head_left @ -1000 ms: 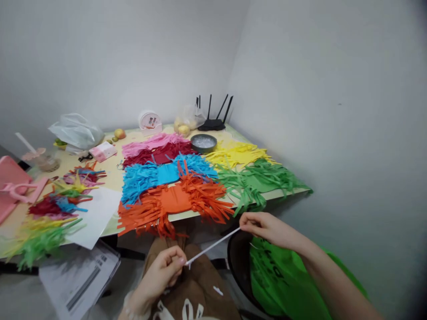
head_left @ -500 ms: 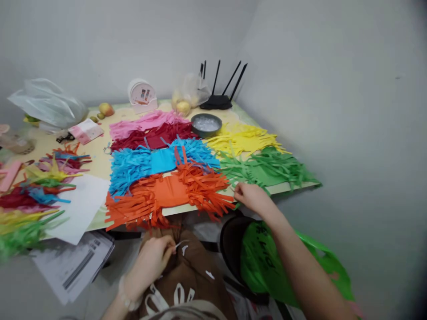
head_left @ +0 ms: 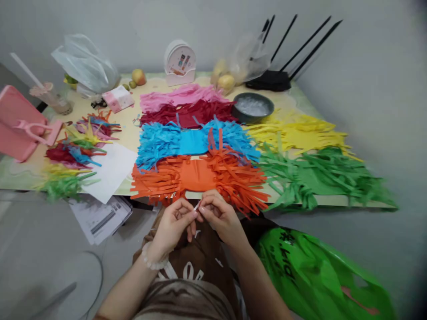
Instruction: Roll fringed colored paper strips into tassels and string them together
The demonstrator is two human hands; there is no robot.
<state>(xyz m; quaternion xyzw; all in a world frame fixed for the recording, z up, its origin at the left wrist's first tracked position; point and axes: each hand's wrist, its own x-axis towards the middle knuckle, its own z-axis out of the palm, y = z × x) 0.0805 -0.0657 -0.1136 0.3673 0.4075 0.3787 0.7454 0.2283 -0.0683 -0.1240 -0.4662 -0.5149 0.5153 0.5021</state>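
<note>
In front of my lap, both hands meet fingertip to fingertip. My left hand (head_left: 176,221) is closed in a pinch on a small, thin white strip (head_left: 196,206). From the other side my right hand (head_left: 222,217) pinches at the same strip; how much of it lies under the fingers is hidden. Just beyond them, at the table edge, lies an orange fringed paper bundle (head_left: 198,175) with a flat middle. Behind it are a blue fringed bundle (head_left: 193,142), a dark red one (head_left: 187,114) and a pink one (head_left: 182,97).
Green fringe (head_left: 322,173) and yellow fringe (head_left: 303,133) lie right, near a bowl (head_left: 252,106) and a black router (head_left: 268,81). Mixed fringe pieces (head_left: 71,153), white paper (head_left: 111,171) and a pink stand (head_left: 20,124) are left. A green bag (head_left: 320,271) is low right.
My right hand has come from the table edge by the green fringe to meet my left hand. My left hand has risen with the white strip. The view has shifted.
</note>
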